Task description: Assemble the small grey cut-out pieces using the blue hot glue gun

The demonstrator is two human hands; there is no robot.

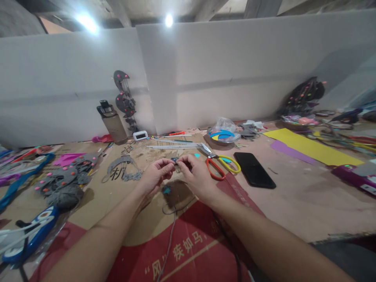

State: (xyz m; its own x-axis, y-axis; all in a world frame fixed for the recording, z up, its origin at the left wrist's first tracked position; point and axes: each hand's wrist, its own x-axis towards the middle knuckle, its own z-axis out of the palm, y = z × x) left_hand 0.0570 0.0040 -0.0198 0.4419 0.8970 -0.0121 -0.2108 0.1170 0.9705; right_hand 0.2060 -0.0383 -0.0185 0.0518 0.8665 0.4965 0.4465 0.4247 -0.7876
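Note:
My left hand [158, 174] and my right hand [194, 174] meet above the cardboard, thumbs and forefingers pinched. Between the fingertips shows a small bluish piece [175, 160], too small and too covered to name its kind. Below the hands lies a little teal cutout [166, 190]. A thin grey cord [168, 246] runs from under the hands toward me over the red printed part of the cardboard [138, 256]. Just right of my right hand, scissors [215, 156] with one red and one yellow handle lie partly spread. Beyond my fingertips is a long pale ruler-like strip [173, 146].
A black phone [254, 170] lies right of the scissors. At left are grey felt pieces with pins [63, 178], grey yarn [66, 197] and a bottle [114, 127]. A bowl [225, 140] stands behind, yellow sheets [311, 147] and a purple device [352, 178] at right.

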